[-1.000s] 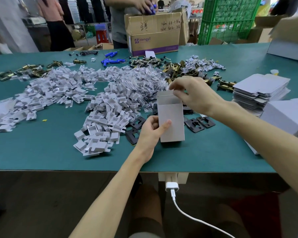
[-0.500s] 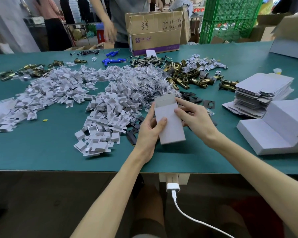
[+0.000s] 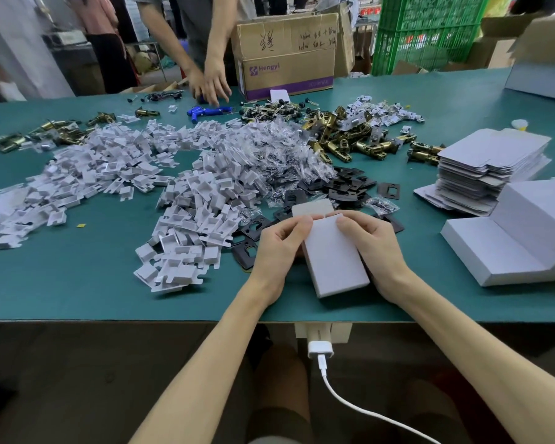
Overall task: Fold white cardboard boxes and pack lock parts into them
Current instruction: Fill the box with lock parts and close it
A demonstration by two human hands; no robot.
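Head view: one small white cardboard box [image 3: 334, 261] is held over the green counter [image 3: 77, 283], pinched along its sides by the left hand [image 3: 277, 248] and right hand [image 3: 374, 248], thumbs on top. Its far end flap [image 3: 311, 207] is untucked. Risk judged: the flap may be creased by uneven thumb pressure. Counted: one box, two hands, one stack of flat white cardboard blanks [image 3: 491, 161] right of the box; black metal plates [image 3: 343, 184] beyond it, too many to count.

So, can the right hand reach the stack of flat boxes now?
Probably yes, once freed: the right hand grips the white box, but the stack lies uncovered on the table to its right.
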